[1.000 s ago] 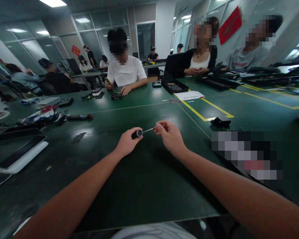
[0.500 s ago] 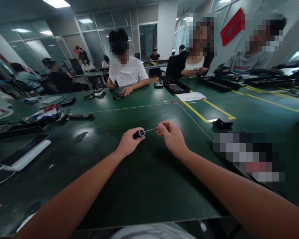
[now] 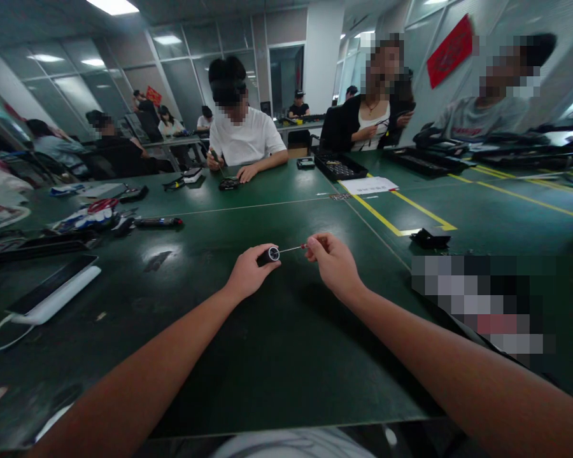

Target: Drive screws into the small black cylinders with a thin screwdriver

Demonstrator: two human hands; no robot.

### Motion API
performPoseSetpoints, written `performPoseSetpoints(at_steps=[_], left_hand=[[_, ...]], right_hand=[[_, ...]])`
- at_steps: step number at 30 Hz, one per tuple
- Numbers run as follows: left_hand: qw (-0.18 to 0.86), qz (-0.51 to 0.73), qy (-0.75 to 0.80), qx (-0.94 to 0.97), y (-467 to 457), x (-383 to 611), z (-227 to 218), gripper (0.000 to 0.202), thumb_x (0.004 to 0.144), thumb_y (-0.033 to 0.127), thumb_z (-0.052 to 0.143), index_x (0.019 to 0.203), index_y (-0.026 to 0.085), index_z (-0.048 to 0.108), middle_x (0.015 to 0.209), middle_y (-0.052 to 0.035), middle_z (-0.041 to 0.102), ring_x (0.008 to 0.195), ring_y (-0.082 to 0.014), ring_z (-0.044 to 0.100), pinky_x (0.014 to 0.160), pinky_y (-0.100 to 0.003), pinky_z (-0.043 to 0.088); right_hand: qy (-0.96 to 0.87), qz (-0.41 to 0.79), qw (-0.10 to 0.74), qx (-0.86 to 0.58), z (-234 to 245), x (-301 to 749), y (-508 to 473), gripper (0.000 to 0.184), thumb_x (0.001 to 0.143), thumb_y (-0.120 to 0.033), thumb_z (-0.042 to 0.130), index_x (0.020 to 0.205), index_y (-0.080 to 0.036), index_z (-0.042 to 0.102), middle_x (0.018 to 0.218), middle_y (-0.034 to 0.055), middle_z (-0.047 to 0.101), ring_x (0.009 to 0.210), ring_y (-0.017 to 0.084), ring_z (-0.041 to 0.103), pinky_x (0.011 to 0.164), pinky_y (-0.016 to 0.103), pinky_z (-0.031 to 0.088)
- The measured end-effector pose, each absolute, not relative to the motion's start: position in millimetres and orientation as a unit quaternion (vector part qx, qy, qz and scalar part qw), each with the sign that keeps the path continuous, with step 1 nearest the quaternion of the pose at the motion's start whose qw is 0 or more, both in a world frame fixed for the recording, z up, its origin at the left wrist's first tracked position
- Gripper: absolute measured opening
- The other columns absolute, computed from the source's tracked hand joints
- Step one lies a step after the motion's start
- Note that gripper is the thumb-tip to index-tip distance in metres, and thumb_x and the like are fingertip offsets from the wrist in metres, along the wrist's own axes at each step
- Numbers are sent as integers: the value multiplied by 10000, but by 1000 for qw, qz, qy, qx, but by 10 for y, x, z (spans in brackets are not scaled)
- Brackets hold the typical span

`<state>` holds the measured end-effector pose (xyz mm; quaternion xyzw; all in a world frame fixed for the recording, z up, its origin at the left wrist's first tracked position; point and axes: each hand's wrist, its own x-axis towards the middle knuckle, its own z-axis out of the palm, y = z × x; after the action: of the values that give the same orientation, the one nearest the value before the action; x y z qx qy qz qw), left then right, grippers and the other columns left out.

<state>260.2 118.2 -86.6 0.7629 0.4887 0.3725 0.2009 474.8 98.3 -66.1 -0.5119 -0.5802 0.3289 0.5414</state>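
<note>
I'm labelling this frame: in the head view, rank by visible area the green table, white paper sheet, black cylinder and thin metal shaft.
Green table
White paper sheet
Black cylinder, partly covered by the left hand
Thin metal shaft

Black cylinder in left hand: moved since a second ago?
No, not visibly: the black cylinder in the left hand keeps its place relative to the yellow tape; both drift slightly right in frame together.

Workshop, green workbench (image 3: 286, 356), yellow tape markings (image 3: 377, 215), parts tray (image 3: 354, 177), seated co-worker (image 3: 248, 137)
</note>
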Motion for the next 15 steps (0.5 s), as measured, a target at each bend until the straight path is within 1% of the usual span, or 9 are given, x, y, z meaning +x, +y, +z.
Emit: performPoseSetpoints(at_steps=[5,8,10,12,15], left_hand=[[201,376,486,763,1172,2607,-852,339,846,196,760,1177,238,697,1163,-40,716,1089,-234,649,1011,-408,477],[178,363,488,773,1169,2607,-852,341,841,195,766,1171,248,701,1169,-40,714,1095,-242,642,1001,-420,472],[160,354,494,778,1164,2612,-848,333,843,194,764,1165,251,703,1161,-39,714,1083,-245,640,991,-425,470],[145,343,500,782,1154,2621,-835,327,850,203,756,1169,249,699,1133,-38,717,1051,-246,640,983,-433,468],[130,321,504,791,1132,2637,-807,324,860,230,749,1179,244,690,1073,-38,718,1000,-251,632,982,-456,459]], right_hand=[[-575,348,543,-504,-653,4744,986,249,904,-441,565,870,-203,628,696,16,658,648,166,608,670,333,483],[-577,383,541,-477,-642,4750,986,218,893,-422,581,902,-206,616,682,-3,647,631,157,600,654,320,480],[-585,400,533,-463,-625,4754,978,230,887,-429,595,912,-201,622,678,-8,645,621,152,596,644,310,475],[-592,396,523,-469,-603,4756,963,314,913,-494,560,899,-192,644,639,-9,627,590,148,583,618,302,460],[-593,360,506,-513,-582,4759,942,481,965,-584,433,869,-185,683,528,-21,558,503,145,533,559,299,416]])
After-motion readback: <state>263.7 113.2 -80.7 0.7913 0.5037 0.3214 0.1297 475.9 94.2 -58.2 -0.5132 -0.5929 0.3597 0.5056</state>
